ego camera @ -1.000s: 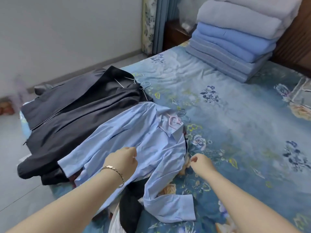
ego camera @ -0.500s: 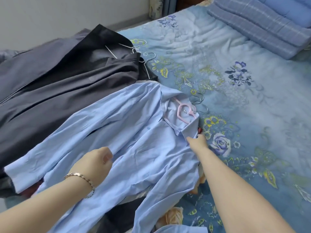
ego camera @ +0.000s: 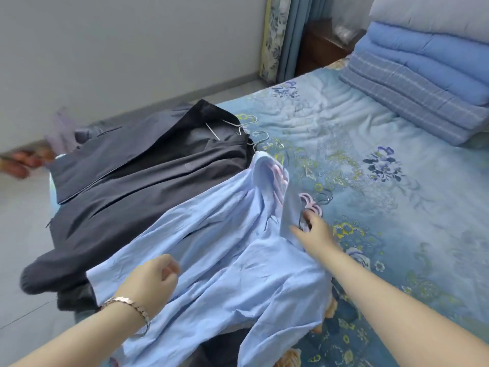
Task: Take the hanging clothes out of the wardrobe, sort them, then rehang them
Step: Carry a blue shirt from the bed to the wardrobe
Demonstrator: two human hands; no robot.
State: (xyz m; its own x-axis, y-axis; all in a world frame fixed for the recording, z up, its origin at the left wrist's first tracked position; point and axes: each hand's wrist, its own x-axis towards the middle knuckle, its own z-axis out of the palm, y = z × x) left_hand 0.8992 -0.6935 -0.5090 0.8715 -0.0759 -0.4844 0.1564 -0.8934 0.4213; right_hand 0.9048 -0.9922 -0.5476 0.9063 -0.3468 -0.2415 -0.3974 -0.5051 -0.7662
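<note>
The blue shirt lies spread on the near-left part of the bed, overlapping dark jackets that reach the bed's left edge. One front edge of the shirt near the collar is raised into a standing fold, with a pink hanger showing inside the neck. The sheet is blue with a flower print. Folded quilts are stacked at the far right, a blue curtain and a dark cabinet stand beyond, and a pale wall and grey floor fill the left.

The right hand reaches in from the lower right, its fingers curled over the raised shirt edge and gripping it just beside the hanger. The left hand, with a bracelet at the wrist, sits over the shirt's lower part with its fingers curled in; I cannot tell whether it holds cloth.

Wire hooks poke out by the jackets' collars. More dark cloth under the shirt is mostly covered. Reddish shapes on the floor are too blurred to name.
</note>
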